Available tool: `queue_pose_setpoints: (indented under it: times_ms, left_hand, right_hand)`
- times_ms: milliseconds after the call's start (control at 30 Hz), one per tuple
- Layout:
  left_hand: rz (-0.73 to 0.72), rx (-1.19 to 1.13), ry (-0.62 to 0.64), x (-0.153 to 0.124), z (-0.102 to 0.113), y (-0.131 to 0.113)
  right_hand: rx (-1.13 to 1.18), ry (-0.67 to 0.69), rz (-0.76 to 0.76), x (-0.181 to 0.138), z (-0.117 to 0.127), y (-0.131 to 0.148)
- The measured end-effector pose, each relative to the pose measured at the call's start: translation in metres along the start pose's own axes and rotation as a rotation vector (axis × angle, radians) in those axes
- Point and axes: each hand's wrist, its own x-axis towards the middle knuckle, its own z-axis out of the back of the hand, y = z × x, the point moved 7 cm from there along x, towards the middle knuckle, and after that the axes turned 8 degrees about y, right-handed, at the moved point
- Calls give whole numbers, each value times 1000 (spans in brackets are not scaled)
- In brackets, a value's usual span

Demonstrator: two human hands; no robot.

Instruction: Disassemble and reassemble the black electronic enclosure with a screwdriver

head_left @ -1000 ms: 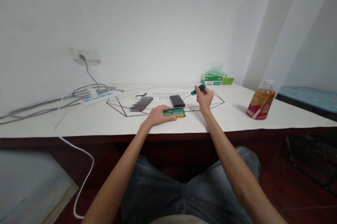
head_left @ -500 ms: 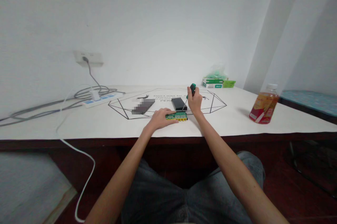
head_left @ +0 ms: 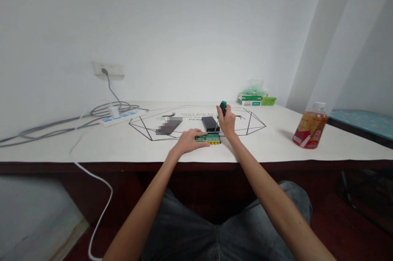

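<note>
My left hand point(head_left: 189, 140) grips the left end of a green circuit board point(head_left: 207, 137), its thumb on the near side and fingers on the far side. Yellow ports line the board's near edge. In my right hand point(head_left: 227, 121) is a screwdriver point(head_left: 223, 106) with a green and black handle, its thin shaft slanting down to the board's far right part. Whether the tip touches a screw is too small to tell. Just behind the board lies a black box-shaped case point(head_left: 210, 124).
Left of the case lies a dark flat object point(head_left: 173, 125), partly pixelated. A power strip point(head_left: 123, 118) with cables sits at the left. A bottle of amber drink point(head_left: 310, 128) stands at the right. Green and white boxes point(head_left: 249, 99) are at the back right of the white table point(head_left: 260, 142).
The whole view has shifted slightly, so things appear a little lower and to the right. The screwdriver handle stands a bit more upright; both hands keep their holds.
</note>
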Motion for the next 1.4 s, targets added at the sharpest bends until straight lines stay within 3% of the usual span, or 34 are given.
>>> queue_pose_setpoints:
  times_ms: [733,933,1233,1400]
  left_hand:
    - [11,1,-7,-1,2,-1]
    - [1,-5,-19,-1,2,-2]
    - [-60,-271,-225,17,11,-3]
    - [-46,-410,-132,44,5,-13]
  right_hand:
    - [14,-7,56,-1,0,4]
    - [115,116,57,3,-4,11]
    - [706,412,-319,1,-12,-8]
    - [856,517,-441,-8,-12,-9]
